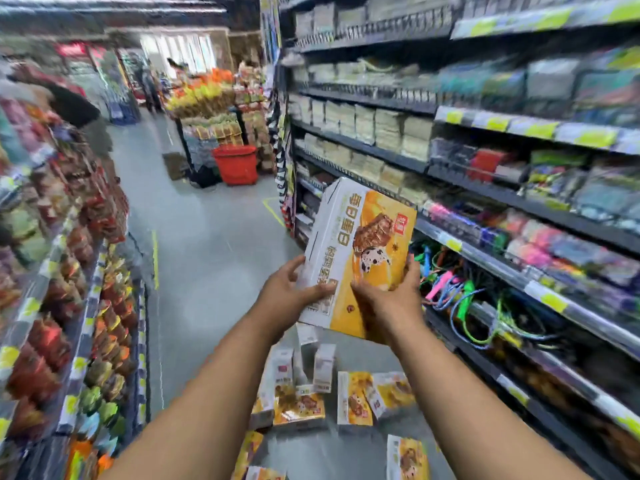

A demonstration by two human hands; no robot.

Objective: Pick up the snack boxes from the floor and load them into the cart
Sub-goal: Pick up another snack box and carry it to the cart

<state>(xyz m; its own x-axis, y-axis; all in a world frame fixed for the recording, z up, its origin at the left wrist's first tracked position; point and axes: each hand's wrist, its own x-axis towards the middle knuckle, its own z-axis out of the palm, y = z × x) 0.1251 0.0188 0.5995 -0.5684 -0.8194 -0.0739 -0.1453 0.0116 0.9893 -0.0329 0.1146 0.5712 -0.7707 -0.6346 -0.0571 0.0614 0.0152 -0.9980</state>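
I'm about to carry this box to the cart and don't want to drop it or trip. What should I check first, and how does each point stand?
1. Two-handed grip: ok. The left hand and right hand grip the snack box at its lower end.
2. Box lifted off the ground: ok.
3. cart in sight: not ok, none in view.
4. Footing: not ok. The boxes on the floor lie scattered below the arms.
5. Box undamaged: cannot tell, too blurred.

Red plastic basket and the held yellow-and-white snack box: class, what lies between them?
Head view: bare grey floor crossed by a yellow painted line.
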